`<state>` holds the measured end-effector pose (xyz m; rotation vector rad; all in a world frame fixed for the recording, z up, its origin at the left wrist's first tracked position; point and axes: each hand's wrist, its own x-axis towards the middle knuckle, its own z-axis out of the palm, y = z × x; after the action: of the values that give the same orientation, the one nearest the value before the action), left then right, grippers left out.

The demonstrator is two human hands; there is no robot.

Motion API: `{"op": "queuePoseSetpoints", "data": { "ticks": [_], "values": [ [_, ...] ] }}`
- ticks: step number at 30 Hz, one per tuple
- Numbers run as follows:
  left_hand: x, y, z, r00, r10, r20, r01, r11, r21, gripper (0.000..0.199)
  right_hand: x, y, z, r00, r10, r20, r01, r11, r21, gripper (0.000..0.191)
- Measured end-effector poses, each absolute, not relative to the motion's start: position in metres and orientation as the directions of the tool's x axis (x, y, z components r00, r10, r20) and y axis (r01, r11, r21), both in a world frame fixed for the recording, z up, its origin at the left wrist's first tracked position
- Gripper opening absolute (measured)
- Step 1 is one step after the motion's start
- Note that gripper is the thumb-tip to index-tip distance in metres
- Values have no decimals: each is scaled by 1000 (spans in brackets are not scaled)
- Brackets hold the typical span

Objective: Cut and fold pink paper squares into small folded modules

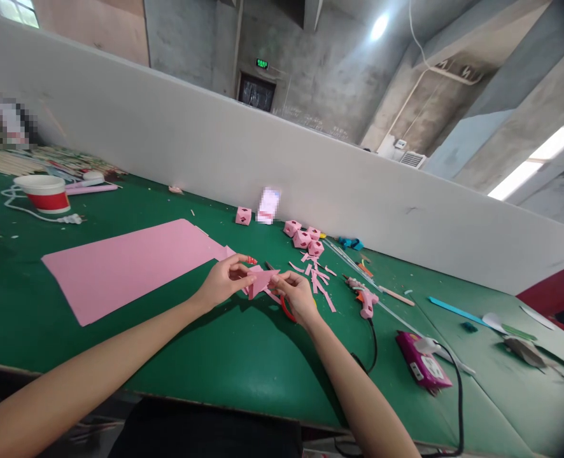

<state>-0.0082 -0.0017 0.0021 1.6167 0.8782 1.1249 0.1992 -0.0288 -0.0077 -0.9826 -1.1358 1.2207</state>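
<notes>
Between my hands is a small folded piece of pink paper [261, 280], raised just over the table. My left hand [223, 280] pinches its left side, and my right hand [297, 295] grips its right corner with thumb and fingers. Scissors with red-orange handles [288, 310] lie partly hidden under my right hand. A large sheet of pink paper [133, 267] lies flat to the left, with smaller pink pieces by its right end. Cut pink paper strips [321, 280] are scattered just beyond my right hand.
Several folded pink paper boxes [302, 239] stand near the white partition [205, 140], with another box [243, 215] farther left. A pink glue gun [366, 300] with a black cord lies to the right, near a purple packet [420, 362]. A paper cup [46, 193] stands at left.
</notes>
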Motion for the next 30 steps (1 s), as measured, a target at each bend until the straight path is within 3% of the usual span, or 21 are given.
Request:
{"op": "queuePoseSetpoints", "data": {
  "ticks": [7,11,16,30],
  "values": [
    [-8,-3,4,321,913,253,44,-281,959,46,204,-29,-2,-16,990,139,-143,135,-980,52],
    [-8,-4,5,331,913,237,19,-258,966,47,201,-31,0,-19,981,195,-98,193,-976,35],
    [-7,-4,2,343,904,254,27,-280,960,46,194,-35,0,27,983,183,-46,184,-982,28],
    [-8,-4,0,364,900,241,27,-269,963,50,194,-33,-3,56,988,141,-111,147,-983,30]
  ]
}}
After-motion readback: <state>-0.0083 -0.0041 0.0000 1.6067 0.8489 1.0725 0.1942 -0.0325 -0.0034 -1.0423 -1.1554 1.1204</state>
